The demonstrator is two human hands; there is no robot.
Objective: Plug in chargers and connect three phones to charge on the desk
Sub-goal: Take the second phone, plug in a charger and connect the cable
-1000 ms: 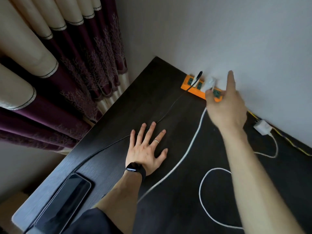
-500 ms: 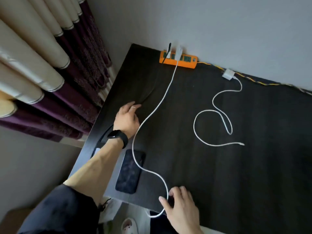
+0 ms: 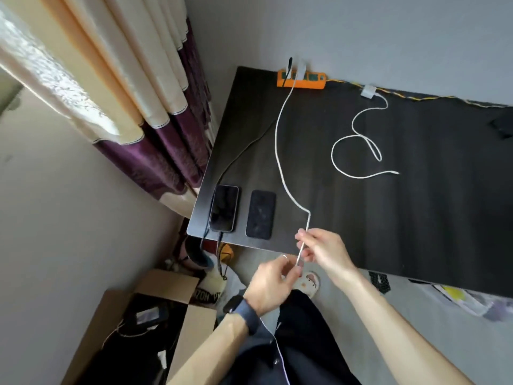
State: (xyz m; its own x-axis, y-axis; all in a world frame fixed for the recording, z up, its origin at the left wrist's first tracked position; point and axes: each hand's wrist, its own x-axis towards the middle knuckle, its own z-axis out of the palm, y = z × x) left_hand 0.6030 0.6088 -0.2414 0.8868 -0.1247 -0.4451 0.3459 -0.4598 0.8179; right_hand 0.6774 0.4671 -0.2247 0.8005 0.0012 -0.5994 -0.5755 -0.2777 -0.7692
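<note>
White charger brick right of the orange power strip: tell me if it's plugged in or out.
Out. The white charger brick lies on the desk right of the orange power strip, in no socket.

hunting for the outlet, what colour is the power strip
The power strip is orange; head view.

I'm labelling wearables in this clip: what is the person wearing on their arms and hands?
The left wrist carries a dark smartwatch on a dark band, and a thin ring sits on a finger of the left hand. The right hand and both forearms are bare.
</note>
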